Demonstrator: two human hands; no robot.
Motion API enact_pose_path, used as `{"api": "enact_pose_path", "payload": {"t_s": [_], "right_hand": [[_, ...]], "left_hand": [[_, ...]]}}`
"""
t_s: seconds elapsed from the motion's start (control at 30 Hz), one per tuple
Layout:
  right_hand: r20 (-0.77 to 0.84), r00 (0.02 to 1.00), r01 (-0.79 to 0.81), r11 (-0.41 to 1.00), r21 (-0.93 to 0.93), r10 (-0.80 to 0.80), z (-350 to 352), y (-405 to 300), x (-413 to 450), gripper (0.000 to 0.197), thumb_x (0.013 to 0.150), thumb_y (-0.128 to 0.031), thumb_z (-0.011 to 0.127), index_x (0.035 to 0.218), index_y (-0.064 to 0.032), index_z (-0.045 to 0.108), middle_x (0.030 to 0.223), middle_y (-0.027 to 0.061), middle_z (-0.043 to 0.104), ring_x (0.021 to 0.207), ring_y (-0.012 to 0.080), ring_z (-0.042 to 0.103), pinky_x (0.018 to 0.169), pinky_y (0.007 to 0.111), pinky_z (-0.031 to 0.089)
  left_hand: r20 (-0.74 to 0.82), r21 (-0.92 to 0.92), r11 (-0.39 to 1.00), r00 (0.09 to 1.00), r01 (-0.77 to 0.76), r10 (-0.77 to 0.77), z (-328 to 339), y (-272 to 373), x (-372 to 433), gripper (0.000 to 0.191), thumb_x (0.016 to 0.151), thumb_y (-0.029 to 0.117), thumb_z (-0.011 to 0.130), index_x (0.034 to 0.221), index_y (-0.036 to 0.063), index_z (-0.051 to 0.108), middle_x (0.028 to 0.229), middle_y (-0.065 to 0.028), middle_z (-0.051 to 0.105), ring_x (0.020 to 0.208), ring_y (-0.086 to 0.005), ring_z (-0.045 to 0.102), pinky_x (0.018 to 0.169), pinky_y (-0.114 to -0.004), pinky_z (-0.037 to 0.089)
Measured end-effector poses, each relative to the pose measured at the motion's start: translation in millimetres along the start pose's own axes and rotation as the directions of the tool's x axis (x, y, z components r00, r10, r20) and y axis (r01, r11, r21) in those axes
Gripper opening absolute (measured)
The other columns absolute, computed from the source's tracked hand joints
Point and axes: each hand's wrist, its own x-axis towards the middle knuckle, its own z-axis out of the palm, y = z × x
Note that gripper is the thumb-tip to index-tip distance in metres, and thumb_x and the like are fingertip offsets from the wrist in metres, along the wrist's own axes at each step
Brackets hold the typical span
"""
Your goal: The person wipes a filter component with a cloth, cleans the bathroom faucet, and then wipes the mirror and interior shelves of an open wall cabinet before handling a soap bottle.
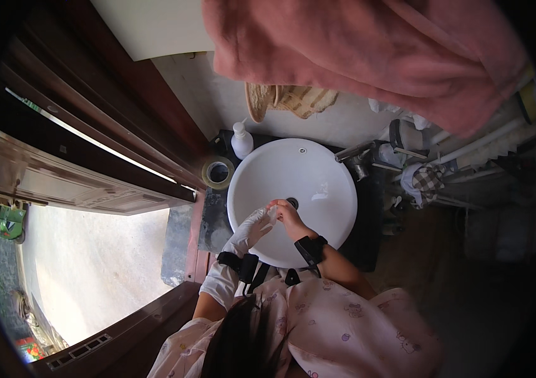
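Both hands meet over the near part of a white round washbasin [268,175], close to its dark drain [292,203]. A long white glove [218,282] covers my left hand [252,230] and most of the forearm; a black strap goes round that wrist. My right hand [290,220] is bare, with a black strap on its wrist. Its fingertips pinch the loose fingertip part of the white glove on my left hand. The fingers of my left hand lie close together inside the glove, and I see nothing else in them.
A white pump bottle [242,141] and a roll of tape [218,173] stand left of the basin. The metal faucet [357,156] is at its right rim. A pink towel [353,52] hangs above. An open wooden door [83,175] is on the left, shelving on the right.
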Motion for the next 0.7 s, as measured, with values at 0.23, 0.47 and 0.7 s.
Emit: {"api": "enact_pose_path", "payload": {"t_s": [0.23,0.47,0.7], "right_hand": [[0.343,0.846,0.531,0.586,-0.613,-0.407,58,-11,-8,0.035,0.074,0.003,0.057,0.108,-0.0035,0.056,0.092,0.0103,0.063,0.076,0.0166,0.063,0.069,0.026,0.05],[0.337,0.851,0.508,0.47,-0.721,-0.403,79,-47,19,0.033,0.067,-0.005,0.071,0.098,-0.0001,0.059,0.081,0.0095,0.063,0.07,0.0156,0.061,0.064,0.026,0.05],[0.405,0.81,0.572,0.419,-0.705,-0.425,106,-85,10,0.022,0.069,-0.008,0.072,0.084,0.0008,0.059,0.074,0.0078,0.06,0.066,0.0142,0.059,0.061,0.026,0.048]], "left_hand": [[-0.032,0.117,0.971,0.977,-0.206,0.211,-14,30,-30,0.018,0.084,0.029,0.061,0.093,0.0128,0.061,0.074,0.0079,0.055,0.059,-0.0028,0.042,0.054,-0.016,0.03],[-0.069,0.408,0.887,0.962,-0.215,0.264,-17,92,-36,0.018,0.083,0.025,0.063,0.096,0.0121,0.065,0.079,0.0093,0.058,0.058,0.0,0.038,0.052,-0.014,0.029],[0.003,0.25,0.893,0.923,-0.373,0.385,-48,140,-19,0.011,0.09,0.014,0.049,0.092,0.0076,0.058,0.081,0.0007,0.06,0.066,-0.0078,0.053,0.065,-0.02,0.043]]}}
